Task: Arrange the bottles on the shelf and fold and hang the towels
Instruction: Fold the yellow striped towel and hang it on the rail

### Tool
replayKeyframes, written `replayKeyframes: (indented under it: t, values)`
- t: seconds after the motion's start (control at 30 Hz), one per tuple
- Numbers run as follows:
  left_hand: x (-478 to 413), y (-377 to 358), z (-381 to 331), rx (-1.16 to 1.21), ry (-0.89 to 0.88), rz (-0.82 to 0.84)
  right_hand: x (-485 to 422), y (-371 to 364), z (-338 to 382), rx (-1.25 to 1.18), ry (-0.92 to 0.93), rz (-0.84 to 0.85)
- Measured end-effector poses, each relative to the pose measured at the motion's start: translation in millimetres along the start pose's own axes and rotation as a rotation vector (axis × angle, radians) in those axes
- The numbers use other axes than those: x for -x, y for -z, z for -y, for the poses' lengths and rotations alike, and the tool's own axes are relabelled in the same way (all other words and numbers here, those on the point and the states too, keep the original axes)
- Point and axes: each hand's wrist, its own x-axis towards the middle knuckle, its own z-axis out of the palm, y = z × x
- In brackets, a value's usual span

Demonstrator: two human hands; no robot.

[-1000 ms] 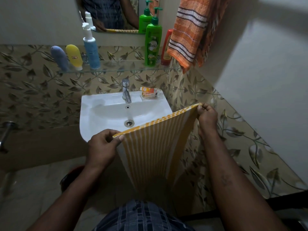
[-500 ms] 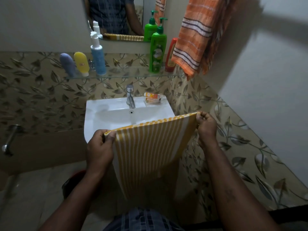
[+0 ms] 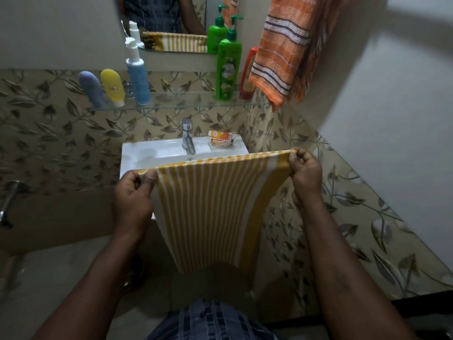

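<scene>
I hold a yellow and white striped towel [image 3: 210, 207] stretched out in front of the sink, hanging down from its top edge. My left hand [image 3: 133, 200] pinches its left top corner and my right hand [image 3: 305, 177] pinches its right top corner. An orange striped towel [image 3: 284, 45] hangs at the upper right. On the glass shelf [image 3: 181, 104] stand a lilac tube [image 3: 92, 88], a yellow tube [image 3: 113, 87], a blue pump bottle [image 3: 137, 77], a green pump bottle [image 3: 228, 67] and a red bottle [image 3: 248, 74], partly hidden by the orange towel.
A white sink [image 3: 157, 153] with a chrome tap [image 3: 188, 136] is behind the towel, with a small orange box [image 3: 220, 137] on its rim. A mirror [image 3: 171, 20] hangs above the shelf. Tiled walls close in on the right; a metal tap [image 3: 8, 204] sticks out at left.
Both hands have lifted the striped towel's top edge higher and pulled it wider and tauter. The view has tilted up slightly.
</scene>
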Motion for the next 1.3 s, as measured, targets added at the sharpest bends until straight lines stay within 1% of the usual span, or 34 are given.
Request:
replayKeyframes:
  t: [0.1, 0.2, 0.27, 0.3, 0.33, 0.4, 0.43, 0.47, 0.5, 0.57, 0.6, 0.63, 0.7, 0.77, 0.83, 0.9, 1.0, 1.03, 1.17, 1.23, 1.3]
  values:
    - [-3.5, 4.6, 9.9, -0.038, 0.076, 0.053, 0.8, 2.4, -7.3, 0.085, -0.056, -0.001]
    - [-2.2, 10.1, 13.1, -0.084, 0.111, -0.012, 7.4, 2.5, -3.8, 0.088, -0.071, 0.018]
    - [-0.2, 13.5, 6.8, -0.086, 0.109, 0.005, 15.0, 5.3, 8.4, 0.086, -0.055, 0.041]
    - [-0.1, 16.8, -0.3, -0.063, 0.107, 0.020, 18.0, 10.1, 16.7, 0.063, -0.043, 0.100]
    - [-1.5, 20.8, -7.8, -0.019, 0.087, 0.049, 18.7, 17.2, 24.9, 0.010, -0.046, 0.199]
    - [-7.0, 28.7, -21.0, 0.103, 0.096, 0.159, 15.9, 36.8, 41.1, -0.204, -0.139, 0.431]
    - [-10.4, 31.3, -27.7, 0.148, 0.127, 0.227, 13.7, 43.3, 44.6, -0.288, -0.194, 0.489]
    - [-16.5, 31.4, -30.4, 0.179, 0.170, 0.258, 10.6, 42.9, 45.2, -0.331, -0.237, 0.507]
    - [-22.8, 28.5, -30.8, 0.176, 0.225, 0.232, 7.8, 36.9, 41.6, -0.283, -0.265, 0.446]
    - [-32.9, 16.4, -24.0, 0.116, 0.316, 0.162, 8.9, 15.2, 28.1, -0.051, -0.284, 0.192]
    - [-33.8, 8.0, -22.3, 0.048, 0.339, 0.127, 14.4, 2.4, 23.0, 0.032, -0.287, 0.071]
    - [-31.3, -0.7, -22.0, -0.003, 0.351, 0.089, 22.3, -9.4, 19.4, 0.064, -0.288, -0.002]
    - [-21.5, -16.7, -22.3, -0.028, 0.358, 0.040, 43.0, -24.7, 19.4, 0.141, -0.246, -0.069]
    - [-9.5, -25.3, -15.1, -0.066, 0.320, 0.016, 63.7, -34.1, 14.8, 0.220, -0.195, -0.128]
    - [5.9, -35.4, -8.4, -0.082, 0.272, 0.017, 84.0, -44.5, 14.6, 0.222, -0.148, -0.138]
    - [28.1, -48.7, -12.2, -0.097, 0.198, 0.034, 105.5, -55.9, 16.9, 0.234, -0.073, -0.108]
    - [53.6, -65.0, -22.4, -0.185, -0.023, 0.081, 132.1, -67.6, 19.3, 0.250, 0.007, -0.023]
    - [58.0, -69.1, -25.3, -0.231, -0.070, 0.080, 138.9, -70.3, 20.8, 0.260, 0.030, 0.002]
    - [60.7, -77.0, -24.2, -0.306, -0.095, 0.119, 150.4, -72.9, 22.7, 0.297, 0.098, 0.051]
    - [59.3, -72.3, -25.4, -0.287, -0.096, 0.146, 145.9, -68.4, 24.8, 0.306, 0.111, 0.063]
    - [53.0, -62.7, -29.8, -0.261, -0.130, 0.142, 136.5, -58.8, 32.2, 0.277, 0.139, 0.031]
